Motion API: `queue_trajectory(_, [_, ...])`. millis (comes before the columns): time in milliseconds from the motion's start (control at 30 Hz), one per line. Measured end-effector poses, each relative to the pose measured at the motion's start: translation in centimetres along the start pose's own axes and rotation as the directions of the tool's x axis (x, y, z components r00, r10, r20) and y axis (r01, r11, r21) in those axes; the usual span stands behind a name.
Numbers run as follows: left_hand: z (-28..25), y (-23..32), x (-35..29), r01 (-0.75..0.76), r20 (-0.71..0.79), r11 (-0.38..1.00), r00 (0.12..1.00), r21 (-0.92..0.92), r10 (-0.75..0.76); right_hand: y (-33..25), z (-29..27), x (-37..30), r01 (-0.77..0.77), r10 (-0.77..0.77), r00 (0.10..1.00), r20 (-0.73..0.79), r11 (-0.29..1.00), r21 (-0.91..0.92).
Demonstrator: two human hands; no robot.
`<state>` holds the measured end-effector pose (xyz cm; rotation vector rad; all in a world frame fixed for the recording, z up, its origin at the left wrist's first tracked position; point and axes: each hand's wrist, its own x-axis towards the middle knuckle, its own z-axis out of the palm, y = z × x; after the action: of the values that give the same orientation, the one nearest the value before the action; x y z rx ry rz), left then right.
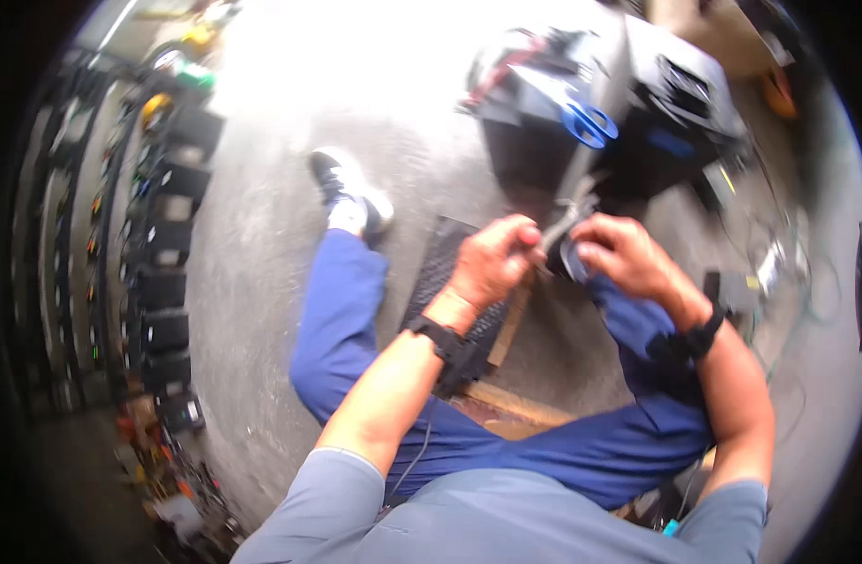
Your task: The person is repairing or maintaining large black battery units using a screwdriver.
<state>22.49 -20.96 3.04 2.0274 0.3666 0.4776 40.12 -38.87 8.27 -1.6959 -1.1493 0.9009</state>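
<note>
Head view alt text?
A seated person with left hand and right hand close together at the lower end of a blurred grey strip; grip unclear. Beyond, blue loops like scissor handles, dark bins and concrete floor.

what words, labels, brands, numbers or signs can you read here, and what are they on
None can be read.
Dark bins at left: pale patches, too small and blurred to tell if they bear writing.
Dark container: a blue patch, too blurred to read.
Red-ended object in the left hand: no lettering can be made out.
</note>
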Motion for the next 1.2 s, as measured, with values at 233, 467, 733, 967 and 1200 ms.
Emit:
queue_trajectory(233, [0.3,-0.6,-2.0,0.057,0.046,0.998,0.997,0.023,-0.058,-2.7,5.5,3.3,0.105,-0.103,0.994,0.028,0.883,-0.457])
queue_trajectory(467, [-0.6,-3.8,-8.9,0.116,-0.032,0.937,0.993,0.329,-0.112,-3.6,4.6,4.6,0.179,-0.118,0.984,0.135,0.699,-0.692])
queue_trajectory(733, [-0.9,-5.9,-9.8,0.161,-0.066,0.959,0.986,0.231,-0.150,-2.7,5.5,4.0,0.154,-0.043,0.986,0.160,0.594,-0.789])
queue_trajectory(967, [-0.6,-6.1,-9.9,0.117,-0.081,0.964,0.992,0.240,-0.100,-4.2,5.3,5.1,0.237,-0.001,0.962,0.273,0.501,-0.832])
queue_trajectory(1200, [-0.8,-6.4,-10.0,0.105,-0.063,0.960,0.994,0.259,-0.092,-3.7,5.0,4.7,0.307,-0.049,0.939,0.339,0.559,-0.770])
